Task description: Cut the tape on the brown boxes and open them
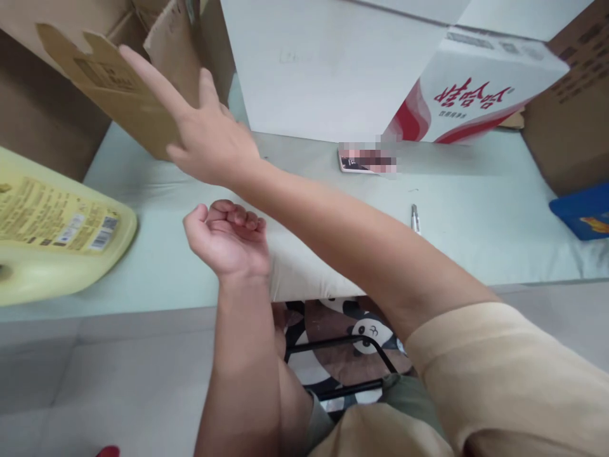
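Note:
My right hand reaches across to the left, over my left forearm's side, in front of an open brown cardboard box. Its index finger is stretched out along the box's flap and the thumb stands apart; whether it touches the cardboard I cannot tell. Below it, my left hand is turned palm up above the pale green cloth. The fingers curl loosely, the thumb is apart, and the palm is bare. A large yellow plastic bottle with a printed label lies to the left.
A tall white box stands at the back, beside a white and red carton. A phone, partly blurred, lies before them. Nearer is a small silver cutter-like tool. A blue package sits at the right edge.

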Demonstrator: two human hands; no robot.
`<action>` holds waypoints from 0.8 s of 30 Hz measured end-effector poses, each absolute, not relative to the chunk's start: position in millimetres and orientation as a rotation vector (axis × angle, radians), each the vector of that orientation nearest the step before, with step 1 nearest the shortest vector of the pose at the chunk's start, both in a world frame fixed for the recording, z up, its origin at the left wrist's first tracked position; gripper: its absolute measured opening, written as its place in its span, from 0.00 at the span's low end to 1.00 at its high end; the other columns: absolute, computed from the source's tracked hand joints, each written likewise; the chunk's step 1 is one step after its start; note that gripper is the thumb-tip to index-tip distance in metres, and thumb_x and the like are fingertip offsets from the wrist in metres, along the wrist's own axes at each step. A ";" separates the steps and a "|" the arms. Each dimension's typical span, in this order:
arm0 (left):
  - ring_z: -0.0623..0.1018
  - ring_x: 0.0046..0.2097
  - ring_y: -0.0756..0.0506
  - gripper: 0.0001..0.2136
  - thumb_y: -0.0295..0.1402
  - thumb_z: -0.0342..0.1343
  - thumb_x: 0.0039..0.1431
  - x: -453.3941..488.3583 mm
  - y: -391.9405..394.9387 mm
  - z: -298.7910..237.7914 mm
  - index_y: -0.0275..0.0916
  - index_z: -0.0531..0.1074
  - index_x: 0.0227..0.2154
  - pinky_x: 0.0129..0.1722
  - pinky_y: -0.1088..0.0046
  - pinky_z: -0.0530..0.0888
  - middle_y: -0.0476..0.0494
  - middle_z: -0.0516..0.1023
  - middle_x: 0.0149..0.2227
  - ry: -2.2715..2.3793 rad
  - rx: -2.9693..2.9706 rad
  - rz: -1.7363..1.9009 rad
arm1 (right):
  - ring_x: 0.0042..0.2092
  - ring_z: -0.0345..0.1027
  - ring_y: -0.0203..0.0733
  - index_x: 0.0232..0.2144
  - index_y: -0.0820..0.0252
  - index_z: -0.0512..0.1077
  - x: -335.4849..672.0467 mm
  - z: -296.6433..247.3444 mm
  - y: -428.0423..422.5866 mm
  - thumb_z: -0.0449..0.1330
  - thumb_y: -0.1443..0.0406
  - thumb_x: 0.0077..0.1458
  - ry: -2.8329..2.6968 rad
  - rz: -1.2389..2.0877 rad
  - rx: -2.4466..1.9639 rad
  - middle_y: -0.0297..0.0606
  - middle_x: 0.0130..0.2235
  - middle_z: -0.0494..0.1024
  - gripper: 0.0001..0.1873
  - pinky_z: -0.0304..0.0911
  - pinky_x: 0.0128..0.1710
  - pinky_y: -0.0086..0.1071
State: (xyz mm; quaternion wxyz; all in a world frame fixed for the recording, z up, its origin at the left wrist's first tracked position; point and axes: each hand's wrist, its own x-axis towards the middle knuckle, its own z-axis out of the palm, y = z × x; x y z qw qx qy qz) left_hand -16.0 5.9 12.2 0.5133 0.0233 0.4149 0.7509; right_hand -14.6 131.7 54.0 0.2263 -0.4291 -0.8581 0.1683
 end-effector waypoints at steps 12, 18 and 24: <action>0.56 0.23 0.51 0.09 0.31 0.43 0.54 -32.2 9.4 22.9 0.40 0.59 0.19 0.28 0.72 0.56 0.53 0.53 0.21 1.214 -0.004 2.169 | 0.78 0.44 0.53 0.73 0.77 0.37 -11.4 51.2 126.2 0.54 0.73 0.63 -2.136 0.676 -1.339 0.52 0.79 0.41 0.43 0.49 0.75 0.45; 0.67 0.37 0.48 0.04 0.26 0.42 0.55 -49.4 6.4 19.4 0.40 0.59 0.29 0.38 0.70 0.58 0.49 0.62 0.32 1.547 0.073 2.495 | 0.78 0.47 0.46 0.73 0.62 0.48 80.9 29.1 55.7 0.53 0.60 0.69 -2.037 0.531 -1.056 0.44 0.77 0.54 0.36 0.50 0.77 0.44; 0.69 0.40 0.49 0.07 0.31 0.42 0.61 -48.0 6.1 16.1 0.40 0.63 0.31 0.45 0.70 0.67 0.48 0.65 0.35 1.246 0.387 2.589 | 0.72 0.61 0.53 0.72 0.43 0.55 189.6 12.2 -44.1 0.55 0.55 0.70 -1.748 0.569 -0.923 0.40 0.71 0.65 0.31 0.65 0.70 0.54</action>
